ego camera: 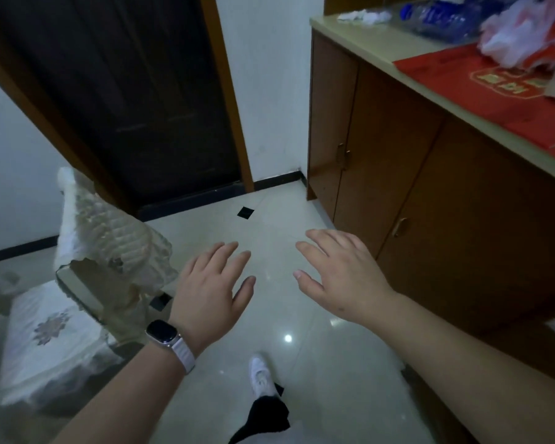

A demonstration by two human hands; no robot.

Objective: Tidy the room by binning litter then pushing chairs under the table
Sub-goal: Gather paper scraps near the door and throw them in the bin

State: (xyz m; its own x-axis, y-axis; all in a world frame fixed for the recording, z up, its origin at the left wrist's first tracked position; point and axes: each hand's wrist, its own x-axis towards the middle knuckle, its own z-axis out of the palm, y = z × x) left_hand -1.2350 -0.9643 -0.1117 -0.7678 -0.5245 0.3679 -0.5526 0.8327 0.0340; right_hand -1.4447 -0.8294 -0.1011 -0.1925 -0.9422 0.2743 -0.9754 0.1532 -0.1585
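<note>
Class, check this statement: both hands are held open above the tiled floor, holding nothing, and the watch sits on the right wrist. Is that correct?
Not quite. The watch sits on the left wrist, not the right, as the head view shows. The rest stands: the left hand and the right hand are held open above the tiled floor, holding nothing.

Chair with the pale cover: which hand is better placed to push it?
Left, probably. The left hand hovers open beside the chair, while the right hand is open nearer the cabinet, farther from it.
</note>
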